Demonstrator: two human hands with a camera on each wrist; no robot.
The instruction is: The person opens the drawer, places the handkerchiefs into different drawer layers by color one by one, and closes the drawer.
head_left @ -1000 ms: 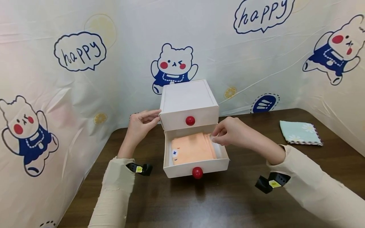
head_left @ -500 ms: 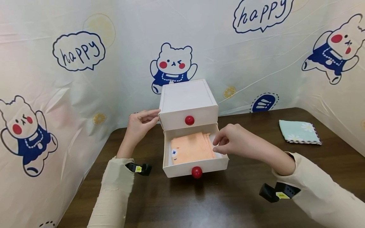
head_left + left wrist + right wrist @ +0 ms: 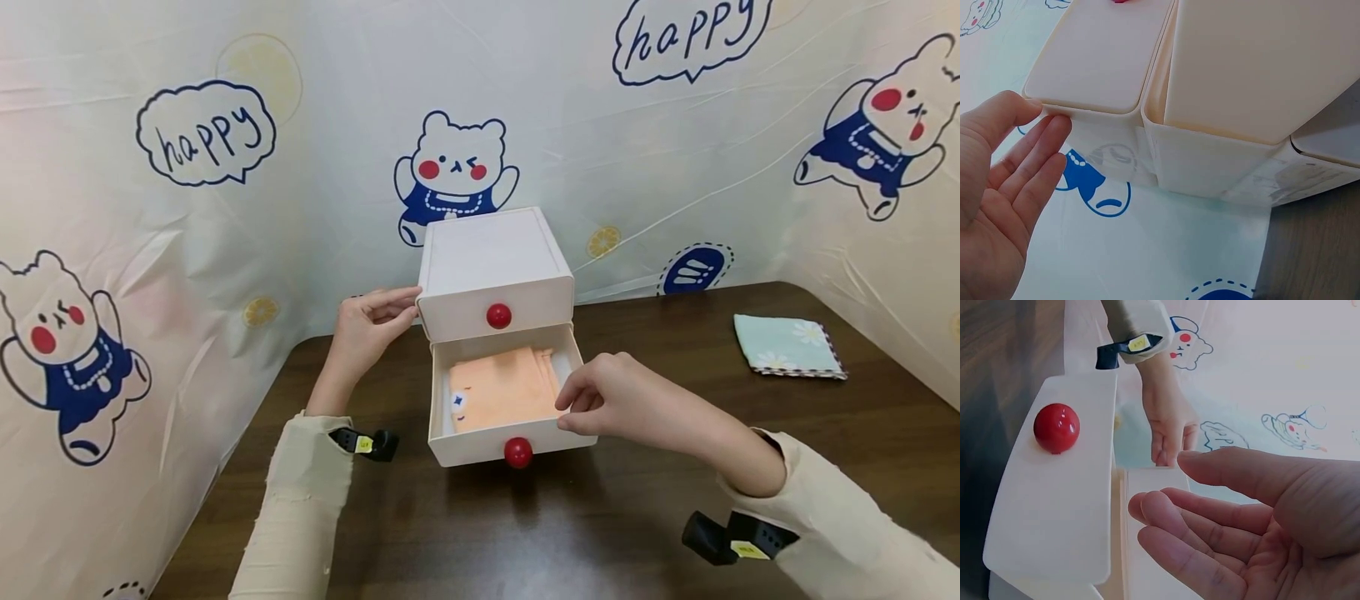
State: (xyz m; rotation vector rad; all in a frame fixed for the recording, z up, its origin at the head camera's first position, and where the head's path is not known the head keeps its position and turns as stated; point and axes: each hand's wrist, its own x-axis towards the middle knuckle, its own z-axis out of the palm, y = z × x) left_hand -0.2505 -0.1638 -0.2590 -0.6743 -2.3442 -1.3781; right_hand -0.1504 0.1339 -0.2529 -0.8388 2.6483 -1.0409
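A small white drawer unit [image 3: 495, 254] stands on the table with its lower drawer [image 3: 480, 450] pulled out. Inside that drawer lies a folded orange cloth [image 3: 506, 387] with a small face on it. At the unit's upper left front edge, my left hand [image 3: 367, 333] touches the casing with thumb and fingertips, as the left wrist view also shows. Over the drawer's front right corner hovers my right hand [image 3: 626, 396], its fingers loosely bent. Nothing is held between its thumb and fingers in the right wrist view.
Red ball knobs mark the upper drawer [image 3: 498, 316] and the lower one. A folded mint-green cloth [image 3: 790, 347] with daisies lies at the right rear of the dark wooden table [image 3: 660, 517]. Printed curtains [image 3: 345, 75] hang behind and at both sides.
My right hand has moved from the drawer's right rear, beside the orange cloth, towards its front right corner. The left hand stays at the casing. Drawer and cloth look unchanged.
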